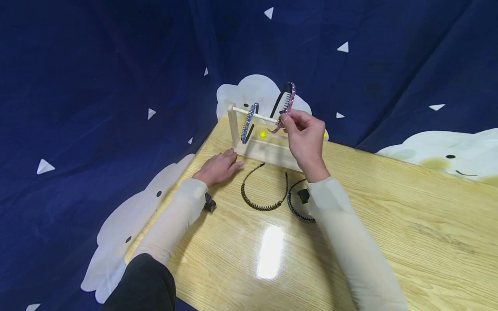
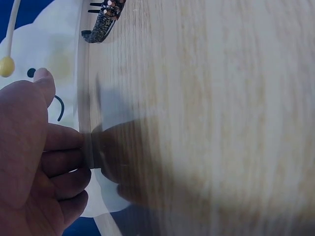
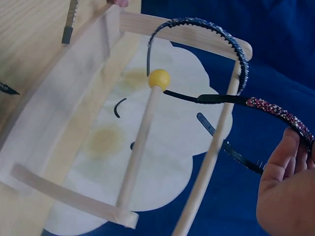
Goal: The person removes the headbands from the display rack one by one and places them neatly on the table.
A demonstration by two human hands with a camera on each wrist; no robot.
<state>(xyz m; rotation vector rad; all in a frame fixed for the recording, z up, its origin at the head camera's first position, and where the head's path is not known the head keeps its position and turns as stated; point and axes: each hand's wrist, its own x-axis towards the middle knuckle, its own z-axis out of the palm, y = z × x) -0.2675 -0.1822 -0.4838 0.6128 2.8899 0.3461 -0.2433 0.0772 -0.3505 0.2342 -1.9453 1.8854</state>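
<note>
While pink hdbd in R hand, rt. dark hdbd part-hidden.

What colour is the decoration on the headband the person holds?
Sparkly pink with pale specks on the headband; clearest in the right wrist view.

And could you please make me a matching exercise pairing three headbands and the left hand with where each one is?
1. pink headband
2. brown headband
3. left hand
4. blue headband

A. at one end of the rack
B. lying on the table
C. pinched in the right hand
D. hanging on the rack

Pairs: 1-C; 2-B; 3-A; 4-D
</note>
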